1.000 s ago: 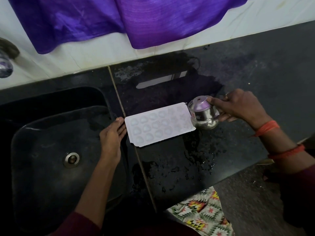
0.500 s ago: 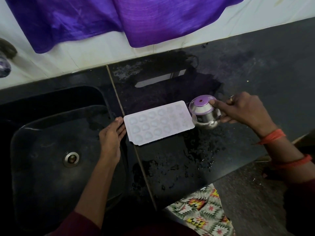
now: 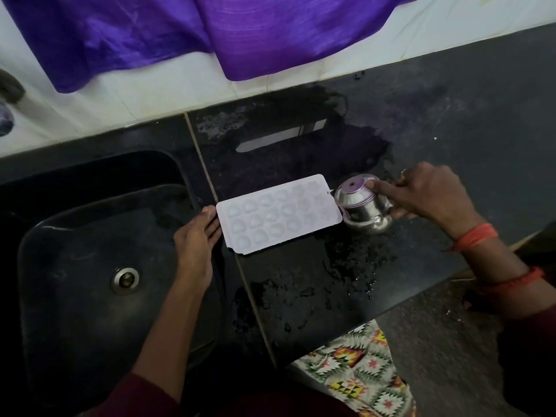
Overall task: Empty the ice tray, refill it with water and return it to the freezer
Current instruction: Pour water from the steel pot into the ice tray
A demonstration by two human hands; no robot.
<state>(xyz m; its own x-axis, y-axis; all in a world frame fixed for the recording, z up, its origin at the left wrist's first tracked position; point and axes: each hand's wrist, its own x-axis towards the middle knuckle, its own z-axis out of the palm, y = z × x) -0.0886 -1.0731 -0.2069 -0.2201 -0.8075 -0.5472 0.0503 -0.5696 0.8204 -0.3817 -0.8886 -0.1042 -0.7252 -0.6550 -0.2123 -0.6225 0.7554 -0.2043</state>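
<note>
A white ice tray [image 3: 278,214] with several round cells lies flat on the black counter [image 3: 451,115], just right of the sink. My left hand [image 3: 197,240] rests flat against the tray's left end, fingers together, holding nothing. My right hand [image 3: 427,195] grips a small steel pot [image 3: 362,204] tipped sideways, with its mouth turned toward the tray's right end. The cells look glossy; I cannot tell how much water is in them.
A black sink [image 3: 90,266] with a metal drain [image 3: 125,280] fills the left side. Water is spilled on the counter in front of the tray [image 3: 346,266]. Purple cloth [image 3: 270,34] hangs on the white wall behind. A patterned cloth [image 3: 361,371] lies below the counter edge.
The steel pot has tipped further onto its side at the tray's right end. My left hand has stayed against the left end.
</note>
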